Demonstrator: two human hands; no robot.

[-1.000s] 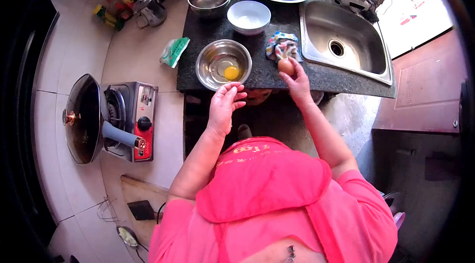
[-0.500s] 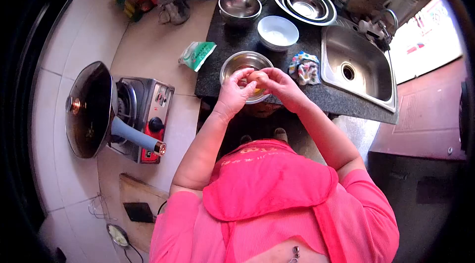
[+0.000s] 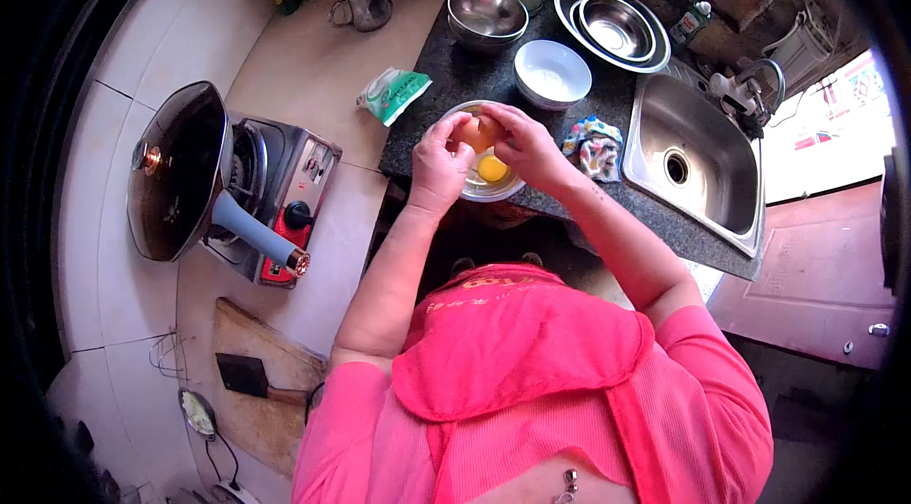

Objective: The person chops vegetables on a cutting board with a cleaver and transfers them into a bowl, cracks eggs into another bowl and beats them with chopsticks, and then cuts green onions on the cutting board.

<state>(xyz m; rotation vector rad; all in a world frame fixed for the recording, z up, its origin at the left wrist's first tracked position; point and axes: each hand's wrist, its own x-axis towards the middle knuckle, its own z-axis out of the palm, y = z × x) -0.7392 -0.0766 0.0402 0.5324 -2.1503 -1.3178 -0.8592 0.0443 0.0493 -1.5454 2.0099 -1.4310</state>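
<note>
Both hands meet over the steel bowl (image 3: 506, 189), which sits at the near edge of the counter (image 3: 410, 143). The left hand (image 3: 440, 162) pinches the brown egg (image 3: 477, 133) from its 9 o'clock side with bent fingers; the right hand (image 3: 528, 151) grips it from 3 o'clock, fingertips curled over the top. So neither hand is free: the egg is clasped between them, above the 12 o'clock half of the bowl.

As for progress, one yolk (image 3: 492, 168) is already in the bowl, whole and unmixed, lying off-centre toward 5 o'clock. The egg in the hands seems to be at the point of being parted, though the fingers hide any crack, and I cannot tell whether its contents are out. No second yolk shows, but part of the bowl is covered by the hands.

The egg's shell is reddish brown, smooth where it shows, and seen only as a rounded patch between the fingers. The yolk is bright yellow-orange and round, with a glossy look; the white around it is hard to make out.

From the steel bowl, the white bowl (image 3: 553, 73) stands near at 1 to 2 o'clock, the packet (image 3: 397, 94) at 10, the cloth (image 3: 598, 151) at 3, and the sink (image 3: 707, 186) beyond the cloth.
</note>
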